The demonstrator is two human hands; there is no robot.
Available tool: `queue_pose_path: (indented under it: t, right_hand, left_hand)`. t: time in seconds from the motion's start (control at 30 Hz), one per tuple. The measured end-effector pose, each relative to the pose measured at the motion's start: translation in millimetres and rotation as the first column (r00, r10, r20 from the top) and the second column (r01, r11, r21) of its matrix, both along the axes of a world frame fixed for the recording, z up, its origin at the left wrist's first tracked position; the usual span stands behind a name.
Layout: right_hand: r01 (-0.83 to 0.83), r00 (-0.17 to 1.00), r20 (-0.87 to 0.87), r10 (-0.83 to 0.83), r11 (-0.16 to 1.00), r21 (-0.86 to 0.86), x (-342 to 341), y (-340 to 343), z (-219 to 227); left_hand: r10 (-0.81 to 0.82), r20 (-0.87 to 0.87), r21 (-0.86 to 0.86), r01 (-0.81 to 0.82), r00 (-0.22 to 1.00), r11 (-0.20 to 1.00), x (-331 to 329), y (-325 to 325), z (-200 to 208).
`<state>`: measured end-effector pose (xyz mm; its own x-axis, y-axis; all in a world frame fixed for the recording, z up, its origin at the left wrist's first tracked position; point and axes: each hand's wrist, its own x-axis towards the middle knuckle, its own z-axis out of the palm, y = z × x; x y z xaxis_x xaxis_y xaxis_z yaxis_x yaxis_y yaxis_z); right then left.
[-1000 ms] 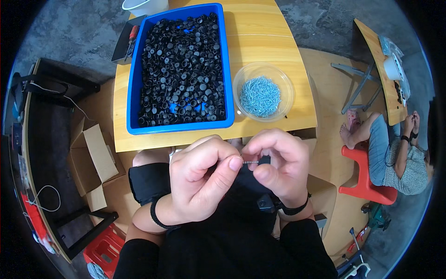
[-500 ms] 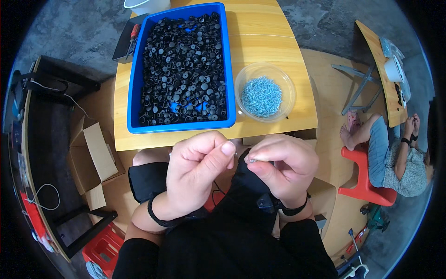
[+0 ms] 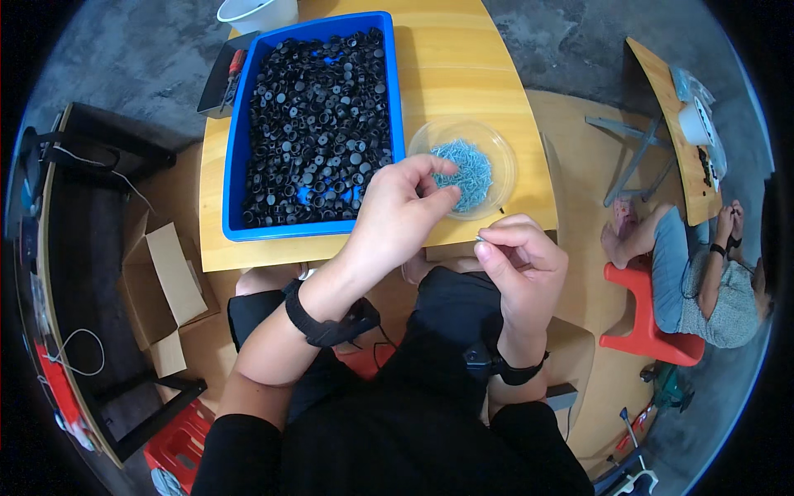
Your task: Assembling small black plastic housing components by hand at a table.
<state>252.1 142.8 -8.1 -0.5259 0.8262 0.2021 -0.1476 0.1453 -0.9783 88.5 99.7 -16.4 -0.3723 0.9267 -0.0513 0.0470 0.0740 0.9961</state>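
My left hand (image 3: 405, 202) reaches over the near left side of a clear round tub (image 3: 502, 149) that holds a heap of bluish-silver screws (image 3: 467, 169). Its thumb and fingers are apart, and I see nothing between them. My right hand (image 3: 529, 256) is closed in a pinch in front of the table edge, to the right of my left hand. A small silvery metal piece (image 3: 480, 239) shows at its fingertips; most of it is hidden. Left of the tub stands a blue tray (image 3: 314, 229) full of small black round plastic parts (image 3: 322, 124).
On the wooden table (image 3: 455, 58), a dark box (image 3: 217, 83) with a red-handled screwdriver (image 3: 236, 64) lies beyond the tray's left side, near a white bucket (image 3: 260, 15). A cardboard box (image 3: 169, 277) is on the floor at left. Another person sits on a red stool (image 3: 653, 331) at right.
My left hand has moved forward and right, from beside my right hand to over the screw tub, its fingers parting. My right hand keeps its pinch, slightly farther right.
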Motion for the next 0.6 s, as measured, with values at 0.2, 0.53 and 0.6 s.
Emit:
queue_pose_path:
  t: [0.2, 0.53, 0.6]
  right_hand:
    - [0.083, 0.997, 0.005, -0.083, 0.996, 0.033, -6, 0, -5]
    - [-0.101, 0.991, 0.112, 0.077, 0.969, 0.226, -26, -24, 18]
    - [-0.161, 0.972, 0.210, 0.104, 0.948, 0.274, -28, -29, 21]
  left_hand:
    - [-0.095, 0.428, -0.110, 0.156, 0.899, 0.982, 0, -28, 29]
    - [-0.030, 0.180, 0.080, 0.016, 0.983, 0.997, 3, -72, 27]
    - [-0.037, 0.117, 0.095, 0.026, 0.992, 0.995, 1, -83, 30]
